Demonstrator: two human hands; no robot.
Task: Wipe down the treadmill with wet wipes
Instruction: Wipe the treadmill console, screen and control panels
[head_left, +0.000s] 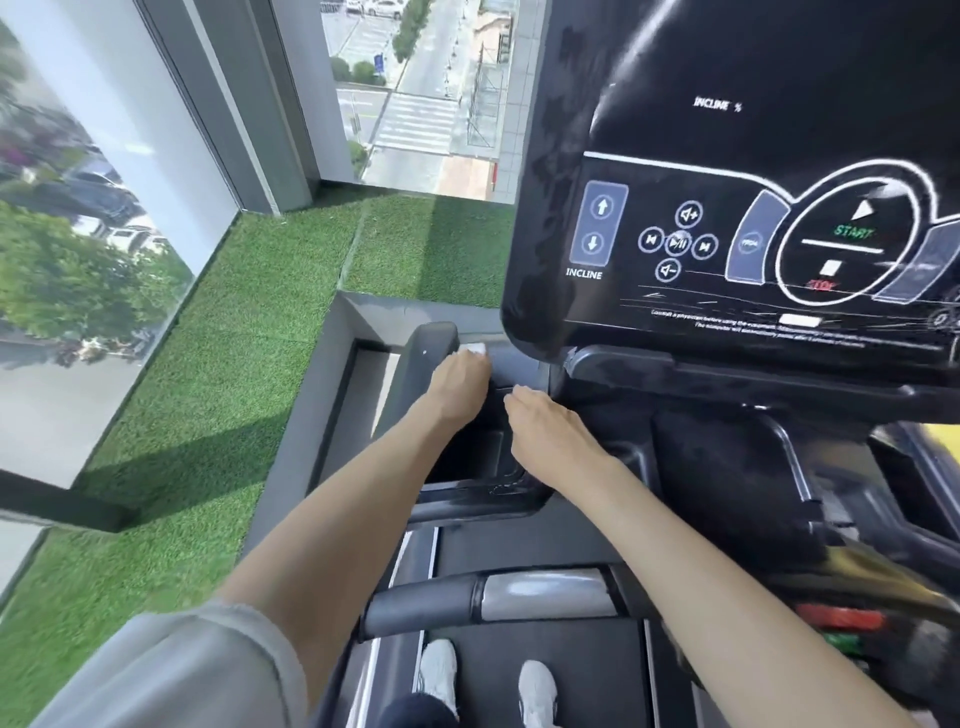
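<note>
The black treadmill console (727, 249) fills the upper right, with INCLINE, START and STOP markings. My left hand (457, 384) reaches forward to the dark ledge just below the console's left corner, beside the black handlebar post (428, 358). A white wet wipe (475, 349) shows under its bent fingertips, held against that ledge. My right hand (550, 431) lies close beside it, palm down over the black storage tray (467, 457), fingers pointing forward with nothing seen in them.
A grey-and-black front handlebar (493, 597) crosses below my forearms. My white shoes (488, 680) stand on the belt. Green artificial turf (234, 364) and floor-to-ceiling windows (78, 234) lie to the left. A red and green tag (841, 623) hangs at lower right.
</note>
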